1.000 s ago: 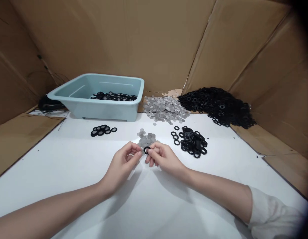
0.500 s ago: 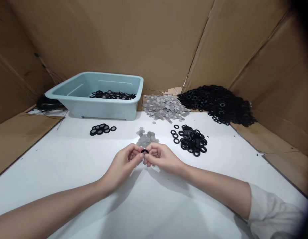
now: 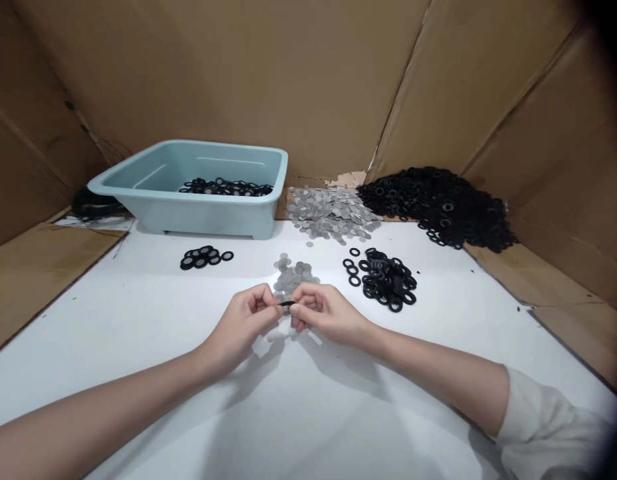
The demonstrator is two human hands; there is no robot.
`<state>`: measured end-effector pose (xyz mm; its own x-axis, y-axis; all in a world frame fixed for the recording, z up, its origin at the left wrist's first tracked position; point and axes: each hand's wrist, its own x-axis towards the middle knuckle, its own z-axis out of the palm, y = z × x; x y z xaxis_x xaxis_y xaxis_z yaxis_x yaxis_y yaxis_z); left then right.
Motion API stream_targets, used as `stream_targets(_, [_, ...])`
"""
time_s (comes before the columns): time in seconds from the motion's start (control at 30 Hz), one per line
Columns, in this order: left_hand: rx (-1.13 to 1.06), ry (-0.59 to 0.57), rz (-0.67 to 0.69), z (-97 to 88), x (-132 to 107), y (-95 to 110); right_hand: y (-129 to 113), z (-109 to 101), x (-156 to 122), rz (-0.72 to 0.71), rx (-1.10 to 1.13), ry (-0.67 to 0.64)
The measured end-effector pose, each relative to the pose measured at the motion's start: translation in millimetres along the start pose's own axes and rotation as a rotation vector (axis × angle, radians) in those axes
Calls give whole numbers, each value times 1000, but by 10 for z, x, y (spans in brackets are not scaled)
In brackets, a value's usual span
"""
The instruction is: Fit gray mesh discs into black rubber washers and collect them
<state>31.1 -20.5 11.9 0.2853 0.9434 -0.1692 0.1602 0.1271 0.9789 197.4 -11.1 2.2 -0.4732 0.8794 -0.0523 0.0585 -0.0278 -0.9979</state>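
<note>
Between my two hands, a black rubber ring (image 3: 287,303) is seen nearly edge-on, above the white table. My left hand (image 3: 252,317) pinches its left side between thumb and fingers. On the other side, my right hand (image 3: 324,311) is closed on the same ring. Whether a disc sits inside the ring cannot be made out at this angle. Just beyond my fingers lies a small pile of grey mesh-like discs (image 3: 294,275). To the right is a loose pile of black rings (image 3: 388,280). Several rings with grey centres (image 3: 202,257) lie to the left.
A pale blue plastic tub (image 3: 208,215) at the back left contains many black rings with grey centres. Behind, a large heap of grey discs (image 3: 333,212) adjoins a bigger heap of black rings (image 3: 438,203). Cardboard walls (image 3: 248,80) enclose the white table (image 3: 308,413).
The ring has tipped from showing its curved face to lying nearly edge-on. Both hands keep their pinch and have shifted only slightly. The piles look the same.
</note>
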Motion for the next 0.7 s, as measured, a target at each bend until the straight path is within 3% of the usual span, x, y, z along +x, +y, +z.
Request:
stream_targets(0.3, [69,-82,25,-13,10,3,42,-2,2,27,91,68])
stream_targets(0.57, [262,-79,123,2,-7,-12,67,-107,30,95,70,-125])
stream_targets(0.7, [328,-59,133,9,8,-17,53,-112,20,113,97,-91])
